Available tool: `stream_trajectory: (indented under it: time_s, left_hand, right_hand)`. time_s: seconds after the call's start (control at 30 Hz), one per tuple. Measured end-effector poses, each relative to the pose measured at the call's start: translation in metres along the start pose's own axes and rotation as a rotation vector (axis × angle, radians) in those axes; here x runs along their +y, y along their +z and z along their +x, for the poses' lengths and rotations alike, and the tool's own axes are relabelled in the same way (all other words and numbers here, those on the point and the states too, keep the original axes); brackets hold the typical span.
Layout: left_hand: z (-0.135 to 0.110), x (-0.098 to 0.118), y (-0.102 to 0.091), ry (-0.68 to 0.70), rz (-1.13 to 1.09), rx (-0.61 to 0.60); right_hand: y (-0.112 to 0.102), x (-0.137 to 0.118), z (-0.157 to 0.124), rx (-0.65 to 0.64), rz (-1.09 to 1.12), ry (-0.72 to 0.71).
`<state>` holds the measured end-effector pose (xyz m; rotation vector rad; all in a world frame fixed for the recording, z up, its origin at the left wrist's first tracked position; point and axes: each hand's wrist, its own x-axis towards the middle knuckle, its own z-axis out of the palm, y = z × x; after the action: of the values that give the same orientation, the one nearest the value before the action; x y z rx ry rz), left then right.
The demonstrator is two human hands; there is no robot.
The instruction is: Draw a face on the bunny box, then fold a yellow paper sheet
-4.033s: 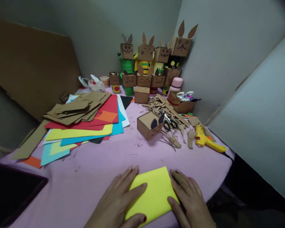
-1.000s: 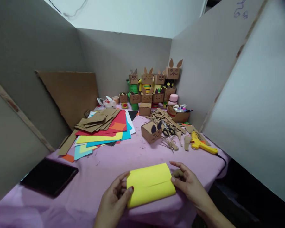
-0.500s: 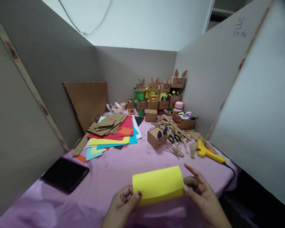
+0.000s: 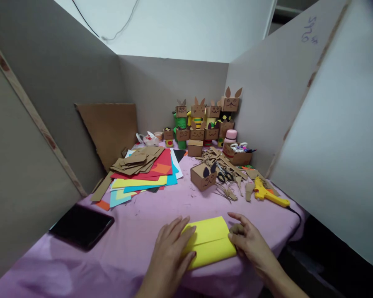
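A sheet of yellow paper [image 4: 209,244], folded over into a flat loop, lies near the table's front edge with an overlapping edge running across its upper face. My left hand [image 4: 173,250] rests over the paper's left end, its fingers stretched out on top and the thumb apart. At the right end, my right hand [image 4: 247,240] pinches the paper's edge between thumb and bent fingers, with the index finger extended. Beyond the paper stands a cardboard box head [image 4: 202,178] with a drawn face and dark ears.
A yellow glue gun [image 4: 269,194] lies at right, near scissors [image 4: 225,176] and cardboard scraps [image 4: 217,157]. Coloured paper [image 4: 143,182] and cardboard pieces [image 4: 138,161] are stacked at left, behind a black tablet [image 4: 82,225]. Several cardboard figures [image 4: 198,124] stand at the back. Partitions enclose the table.
The yellow paper has been turned and lowered, so its overlapping edge now shows on top. My left hand has shifted from gripping its left end to lying over it.
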<state>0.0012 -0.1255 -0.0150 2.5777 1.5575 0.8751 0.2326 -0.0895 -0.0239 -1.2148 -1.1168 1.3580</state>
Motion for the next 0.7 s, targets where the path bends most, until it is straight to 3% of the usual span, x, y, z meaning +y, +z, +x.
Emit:
stream_trajectory:
  time_s: [0.13, 0.27, 0.37, 0.43, 0.5, 0.6, 0.7]
  left_hand:
    - [0.015, 0.002, 0.005, 0.013, 0.043, -0.196]
    - [0.016, -0.002, 0.013, 0.047, 0.063, -0.162]
    - [0.013, -0.007, 0.017, 0.098, 0.095, -0.130]
    - [0.013, -0.009, 0.018, 0.126, 0.105, -0.116]
    - [0.014, -0.009, 0.017, 0.127, 0.096, -0.108]
    - [0.020, -0.007, 0.012, 0.060, 0.037, -0.124]
    - [0.027, -0.006, 0.005, -0.036, -0.085, -0.144]
  right_hand:
    - [-0.002, 0.004, 0.005, -0.008, -0.057, -0.007]
    - [-0.005, 0.006, 0.008, -0.034, -0.131, -0.010]
    - [-0.011, 0.005, 0.003, -0.022, -0.376, -0.100]
    - [-0.016, 0.005, -0.005, 0.036, -0.642, -0.324]
    - [-0.019, 0.006, -0.014, 0.047, -0.847, -0.635]
    - [-0.019, 0.008, -0.022, -0.095, -1.033, -1.033]
    - [-0.017, 0.012, -0.022, -0.204, -1.154, -1.168]
